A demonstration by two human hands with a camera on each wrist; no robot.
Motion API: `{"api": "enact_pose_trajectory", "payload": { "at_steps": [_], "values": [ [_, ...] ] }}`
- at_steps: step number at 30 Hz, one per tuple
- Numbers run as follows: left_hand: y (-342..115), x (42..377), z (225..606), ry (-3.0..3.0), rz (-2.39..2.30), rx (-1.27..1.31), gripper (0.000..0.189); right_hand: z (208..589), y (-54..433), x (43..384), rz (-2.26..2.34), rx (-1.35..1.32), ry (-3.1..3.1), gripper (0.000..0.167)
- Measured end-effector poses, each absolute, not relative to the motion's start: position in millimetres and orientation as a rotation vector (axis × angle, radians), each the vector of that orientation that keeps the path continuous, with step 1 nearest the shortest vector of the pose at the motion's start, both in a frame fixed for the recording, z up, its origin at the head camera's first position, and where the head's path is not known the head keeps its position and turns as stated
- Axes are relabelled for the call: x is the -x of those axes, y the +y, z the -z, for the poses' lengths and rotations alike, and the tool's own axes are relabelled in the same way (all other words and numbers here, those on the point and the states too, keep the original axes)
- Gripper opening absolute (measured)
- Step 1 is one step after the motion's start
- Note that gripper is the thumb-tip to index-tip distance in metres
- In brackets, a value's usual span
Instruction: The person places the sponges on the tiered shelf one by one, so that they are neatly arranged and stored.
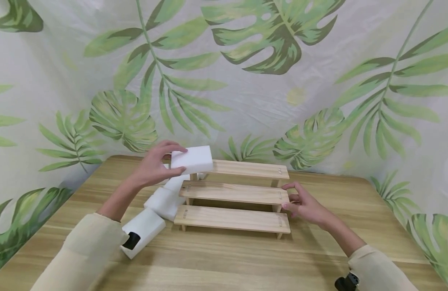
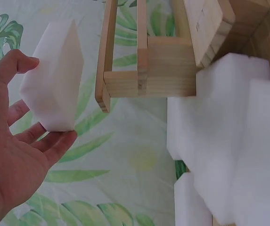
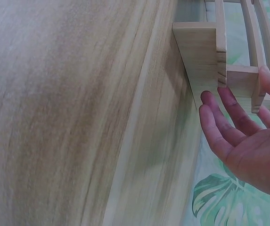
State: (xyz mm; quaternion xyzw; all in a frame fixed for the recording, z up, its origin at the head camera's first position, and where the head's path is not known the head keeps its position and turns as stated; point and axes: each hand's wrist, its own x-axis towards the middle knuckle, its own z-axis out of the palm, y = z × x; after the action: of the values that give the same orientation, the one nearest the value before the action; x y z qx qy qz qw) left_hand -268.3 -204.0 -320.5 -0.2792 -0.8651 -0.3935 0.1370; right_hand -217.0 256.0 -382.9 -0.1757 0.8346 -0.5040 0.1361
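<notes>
My left hand (image 1: pixel 159 162) grips a white foam block (image 1: pixel 193 160) between thumb and fingers, at the left end of the top tier of a three-tier wooden rack (image 1: pixel 232 219). In the left wrist view, this block (image 2: pixel 54 77) is tilted beside the rack, with the fingertips under its lower end. My right hand (image 1: pixel 306 205) pinches the right end of the middle tier, forefinger and thumb at its two edges. Its other fingers (image 3: pixel 229 122) spread along the rack's side in the right wrist view.
More white foam blocks (image 1: pixel 144 229) lie in a row on the wooden table (image 1: pixel 224 262) left of the rack, close against its side. A leaf-patterned cloth (image 1: pixel 253 101) hangs right behind the table's far edge.
</notes>
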Motion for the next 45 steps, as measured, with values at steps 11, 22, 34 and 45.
{"api": "enact_pose_trajectory", "payload": {
  "at_steps": [11, 22, 34, 45],
  "values": [
    [-182.4, 279.5, 324.6, -2.486, 1.206, 0.851, 0.040, 385.9, 257.0, 217.3, 1.471, 0.500, 2.407, 0.056],
    [-155.9, 289.4, 324.4, -2.486, 1.264, 0.908, 0.036, 384.6, 257.3, 218.3, 1.476, 0.487, 2.410, 0.056],
    [-127.3, 296.6, 323.5, -2.497, 1.309, 0.902, 0.036, 385.4, 257.3, 219.1, 1.479, 0.500, 2.412, 0.055],
    [-114.2, 300.0, 322.1, -2.508, 1.257, 0.884, 0.035, 382.6, 255.5, 216.1, 1.463, 0.475, 2.419, 0.055]
  ]
}}
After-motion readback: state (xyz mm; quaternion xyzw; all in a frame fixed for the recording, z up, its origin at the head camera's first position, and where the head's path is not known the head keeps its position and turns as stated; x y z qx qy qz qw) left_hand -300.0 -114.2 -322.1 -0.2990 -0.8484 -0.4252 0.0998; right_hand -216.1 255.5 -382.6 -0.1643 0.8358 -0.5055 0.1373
